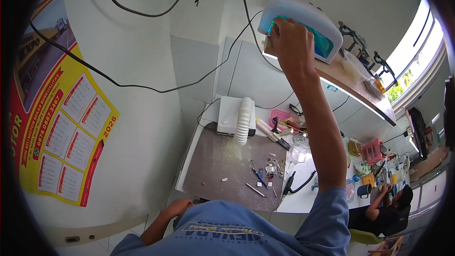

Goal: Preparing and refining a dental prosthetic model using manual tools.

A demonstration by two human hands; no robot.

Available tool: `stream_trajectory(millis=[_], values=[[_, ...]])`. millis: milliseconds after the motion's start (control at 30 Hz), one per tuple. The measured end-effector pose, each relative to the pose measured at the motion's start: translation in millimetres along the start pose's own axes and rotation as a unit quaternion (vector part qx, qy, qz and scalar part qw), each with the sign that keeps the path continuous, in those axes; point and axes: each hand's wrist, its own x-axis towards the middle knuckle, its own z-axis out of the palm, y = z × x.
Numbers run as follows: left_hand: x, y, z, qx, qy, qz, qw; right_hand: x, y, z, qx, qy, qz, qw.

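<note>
My right hand (290, 35) is raised to a white curing lamp box (298, 12) with a blue-green glowing opening. Its fingers are bent closed at the left end of that opening. A small beige piece shows below the fingertips, too hidden to name. My left hand (180, 206) hangs low beside my body near the front edge of the bench (199, 173), its fingers mostly out of sight. On the bench lie a small white piece (224, 179), a silver pen-like tool (255, 189) and a pile of small metal burs and bits (273, 168).
A white box with a ribbed hose (243, 121) stands at the back of the bench. Beside it is a pink basket (282, 118) of tools. The lamp sits on a wall shelf (353, 83) with metal articulators (355, 42). A dark cable (142, 87) crosses the wall. Another person (386, 211) sits at right.
</note>
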Motion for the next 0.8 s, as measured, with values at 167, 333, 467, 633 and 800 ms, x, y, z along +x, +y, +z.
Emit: stream_trajectory(millis=[167, 333, 467, 633, 800], values=[[-58, 155, -92, 0.04, 0.067, 0.165, 0.983, -30, -6, -20, 0.059, 0.157, -0.012, 0.986], [-70, 269, -143, -0.259, 0.132, 0.376, 0.88, -117, -37, -53, 0.374, 0.149, 0.138, 0.905], [-59, 325, -150, -0.422, 0.178, 0.477, 0.75, -177, -59, -63, 0.572, 0.085, 0.191, 0.793], [-57, 355, -137, -0.502, 0.159, 0.485, 0.699, -211, -58, -53, 0.519, 0.063, 0.131, 0.842], [-49, 361, -128, -0.5, 0.151, 0.469, 0.712, -222, -44, -55, 0.443, 0.051, 0.092, 0.89]])
